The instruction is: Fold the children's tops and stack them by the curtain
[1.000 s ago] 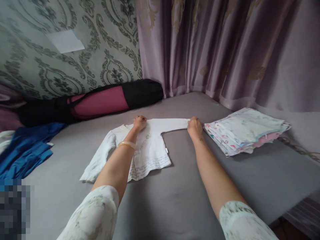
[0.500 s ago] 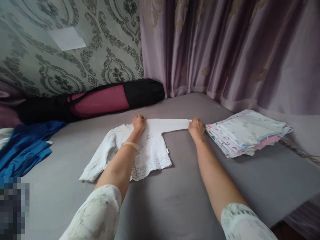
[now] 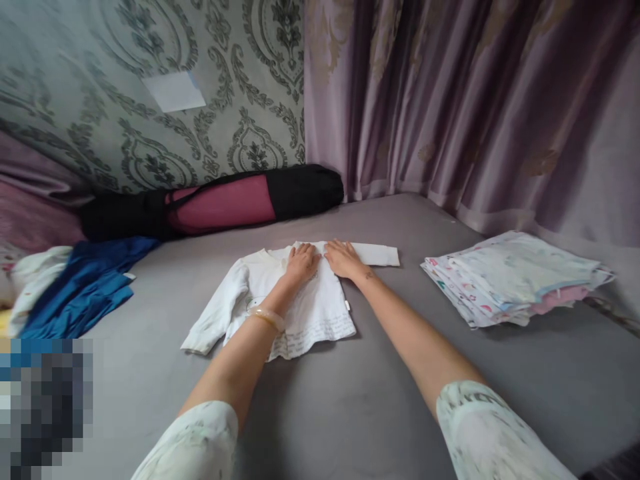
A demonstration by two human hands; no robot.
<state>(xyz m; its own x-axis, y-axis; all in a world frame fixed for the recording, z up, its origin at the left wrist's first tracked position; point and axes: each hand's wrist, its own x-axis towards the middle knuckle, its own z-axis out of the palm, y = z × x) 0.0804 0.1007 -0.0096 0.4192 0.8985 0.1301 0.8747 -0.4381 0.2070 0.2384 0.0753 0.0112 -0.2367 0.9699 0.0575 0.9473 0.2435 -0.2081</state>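
Observation:
A small white long-sleeved shirt (image 3: 320,313) lies spread on the grey bed sheet (image 3: 350,407), with faint lettering along its hem. My left hand (image 3: 301,262) rests on the upper chest of the shirt, fingers stretched out. Close beside it, my right hand (image 3: 343,259) lies on the shirt near the shoulder where the right-hand sleeve begins, fingers extended. That sleeve points straight out to the right, while the other slants down to the left. My left forearm covers part of the shirt's front.
To the right sits a stack of folded clothes (image 3: 515,280). Blue clothing (image 3: 95,287) lies heaped at the left. A long black and pink bag (image 3: 220,207) runs along the patterned wall (image 3: 260,133). A purple curtain (image 3: 425,100) hangs behind the bed.
My right hand has let go of the sleeve's cuff and moved left to the shoulder. My left hand has flattened on the shirt. The view has shifted somewhat left.

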